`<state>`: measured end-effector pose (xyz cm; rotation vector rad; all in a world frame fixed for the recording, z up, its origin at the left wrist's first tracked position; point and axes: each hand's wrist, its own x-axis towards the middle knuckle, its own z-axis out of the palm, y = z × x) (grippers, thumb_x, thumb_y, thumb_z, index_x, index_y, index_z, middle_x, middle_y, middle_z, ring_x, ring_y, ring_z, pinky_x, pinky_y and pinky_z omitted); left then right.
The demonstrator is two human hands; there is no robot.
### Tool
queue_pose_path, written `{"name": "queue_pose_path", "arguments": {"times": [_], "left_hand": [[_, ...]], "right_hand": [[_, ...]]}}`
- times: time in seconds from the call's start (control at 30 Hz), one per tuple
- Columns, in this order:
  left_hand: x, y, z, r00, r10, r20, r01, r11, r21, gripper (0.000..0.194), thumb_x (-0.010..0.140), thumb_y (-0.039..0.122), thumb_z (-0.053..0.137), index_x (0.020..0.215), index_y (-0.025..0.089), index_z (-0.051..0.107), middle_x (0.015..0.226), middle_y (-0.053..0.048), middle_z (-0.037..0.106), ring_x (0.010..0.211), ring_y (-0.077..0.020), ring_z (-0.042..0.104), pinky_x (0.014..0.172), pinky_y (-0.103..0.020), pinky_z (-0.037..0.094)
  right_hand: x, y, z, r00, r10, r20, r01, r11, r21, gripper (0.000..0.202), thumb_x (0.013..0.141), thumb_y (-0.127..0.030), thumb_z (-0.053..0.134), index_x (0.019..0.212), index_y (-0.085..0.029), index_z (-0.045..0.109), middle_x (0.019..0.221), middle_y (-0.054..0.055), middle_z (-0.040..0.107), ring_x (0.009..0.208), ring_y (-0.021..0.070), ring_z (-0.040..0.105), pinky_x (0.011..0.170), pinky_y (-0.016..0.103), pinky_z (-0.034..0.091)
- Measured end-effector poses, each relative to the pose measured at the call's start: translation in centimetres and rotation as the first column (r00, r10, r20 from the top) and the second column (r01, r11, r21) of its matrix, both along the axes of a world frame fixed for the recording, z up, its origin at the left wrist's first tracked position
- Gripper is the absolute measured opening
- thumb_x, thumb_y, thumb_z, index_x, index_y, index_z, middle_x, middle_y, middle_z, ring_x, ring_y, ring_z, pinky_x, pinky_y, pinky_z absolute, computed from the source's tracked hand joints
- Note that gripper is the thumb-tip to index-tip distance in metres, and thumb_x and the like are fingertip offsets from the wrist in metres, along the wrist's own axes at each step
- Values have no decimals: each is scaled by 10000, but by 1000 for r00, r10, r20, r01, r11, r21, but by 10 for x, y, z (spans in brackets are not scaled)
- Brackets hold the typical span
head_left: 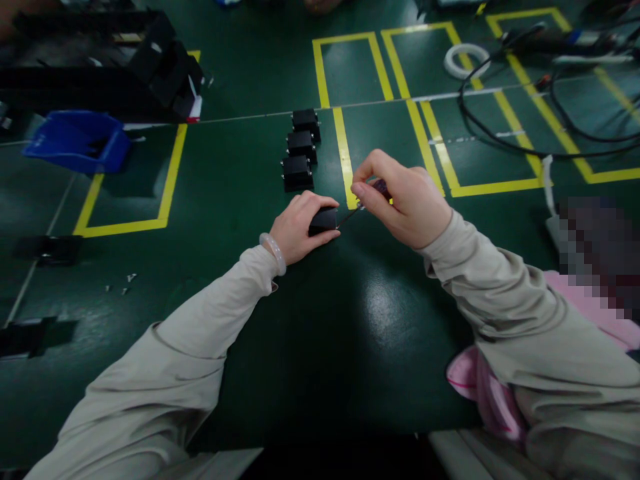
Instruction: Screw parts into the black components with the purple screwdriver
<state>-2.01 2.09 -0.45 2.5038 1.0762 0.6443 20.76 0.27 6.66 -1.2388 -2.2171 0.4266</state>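
My left hand [295, 230] grips a small black box [324, 221] between thumb and fingers, low on the green table. In my right hand [405, 197] is a screwdriver [381, 188], its handle pinched by the fingers and its thin shaft slanting down to the left. The tip meets the right end of the box, where a small bright point shows; the screw itself is too small to make out. Just beyond my left hand stand three similar black boxes [297, 172] in a row, with small shiny screw heads on their ends.
Several loose screws [131, 277] lie at left, near a blue bin [80, 141] and a large black tray [100, 73]. Black parts [47, 249] sit at the left edge. A tape roll [467, 61], a black cable [463, 107] and pink cloth [485, 387] are to the right.
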Motion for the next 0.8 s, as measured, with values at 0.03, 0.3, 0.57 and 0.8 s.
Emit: {"name": "queue_pose_path", "arguments": {"times": [0.03, 0.3, 0.57, 0.8], "left_hand": [[0, 0, 0, 1000, 1, -4, -1, 1000, -6, 418, 911, 370, 694, 1263, 176, 579, 1211, -103, 632, 1120, -268, 592, 1001, -423, 476], [0, 0, 0, 1000, 1, -5, -1, 1000, -1, 420, 913, 373, 694, 1264, 176, 575, 1212, -104, 631, 1118, -265, 589, 997, -415, 472], [0, 0, 0, 1000, -3, 0, 3, 1000, 1, 423, 914, 373, 695, 1268, 171, 579, 1215, -103, 631, 1122, -264, 591, 1004, -415, 469], [0, 0, -1, 1000, 1, 1, -1, 1000, -1, 426, 913, 378, 692, 1268, 171, 581, 1215, -107, 631, 1123, -269, 589, 1003, -419, 470]], "right_hand": [[0, 0, 0, 1000, -11, 7, 11, 1000, 0, 223, 1013, -355, 438, 1047, -194, 588, 792, 24, 639, 685, 169, 643, 701, 302, 455], [-1, -1, 1, 1000, 8, -22, -7, 1000, 1, 228, 1016, -339, 396, 1073, -193, 562, 823, 37, 641, 726, 179, 648, 722, 312, 462], [-1, -1, 1, 1000, -25, 10, 25, 1000, -1, 225, 1003, -310, 398, 1082, -184, 567, 803, 39, 614, 676, 174, 620, 707, 313, 448], [0, -1, 2, 1000, 16, -22, -16, 1000, 4, 283, 1020, -380, 390, 1057, -181, 588, 791, 33, 629, 681, 167, 609, 691, 303, 443]]}}
